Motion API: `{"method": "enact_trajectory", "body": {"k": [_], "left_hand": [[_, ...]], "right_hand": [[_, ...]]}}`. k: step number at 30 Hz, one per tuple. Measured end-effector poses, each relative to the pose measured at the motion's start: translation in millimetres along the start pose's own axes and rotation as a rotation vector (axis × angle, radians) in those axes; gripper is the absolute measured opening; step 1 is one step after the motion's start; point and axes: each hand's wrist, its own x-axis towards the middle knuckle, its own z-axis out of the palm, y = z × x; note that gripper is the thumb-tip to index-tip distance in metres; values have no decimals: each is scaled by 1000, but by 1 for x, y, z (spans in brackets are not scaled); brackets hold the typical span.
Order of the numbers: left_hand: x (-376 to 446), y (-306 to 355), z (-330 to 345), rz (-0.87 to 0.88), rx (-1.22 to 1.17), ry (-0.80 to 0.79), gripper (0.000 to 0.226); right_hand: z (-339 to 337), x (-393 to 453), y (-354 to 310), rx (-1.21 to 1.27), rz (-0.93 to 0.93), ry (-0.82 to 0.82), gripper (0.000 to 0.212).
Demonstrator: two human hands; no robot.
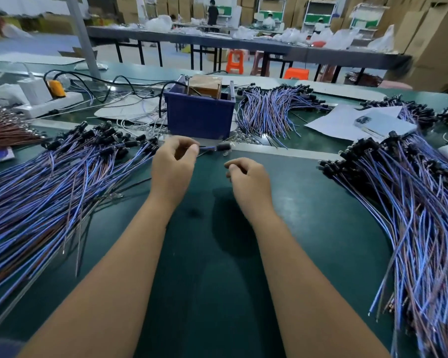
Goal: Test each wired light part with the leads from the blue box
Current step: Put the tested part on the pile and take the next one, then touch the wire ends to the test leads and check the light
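light part at centre frame, just below the blue box, lying near-horizontal: black holder and clear bulb toward the right, blue wire running left into the left hand. left fingers pinch that wire end. right hand just below and right of the bulb, apart from it, fingers loosely curled, holding nothing visible. leads from the box not clearly resolved. judgement: right hand is the nearer to the bulb end; a short reach up-frame would meet it. piles of wired parts flank both sides of the green table.

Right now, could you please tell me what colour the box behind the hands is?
The box is dark blue, as the head view shows.
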Motion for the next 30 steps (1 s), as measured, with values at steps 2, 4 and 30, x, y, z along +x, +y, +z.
{"method": "enact_trajectory", "body": {"k": [2,4,30], "left_hand": [[-6,14,6,-65,-398,-164,18],[-12,22,11,-147,-680,-399,29],[-5,5,11,-439,-457,-222,12]], "right_hand": [[-2,0,-5,337,77,-81,25],[-2,0,-9,636,141,-190,31],[7,-3,1,110,-59,-280,25]]}}
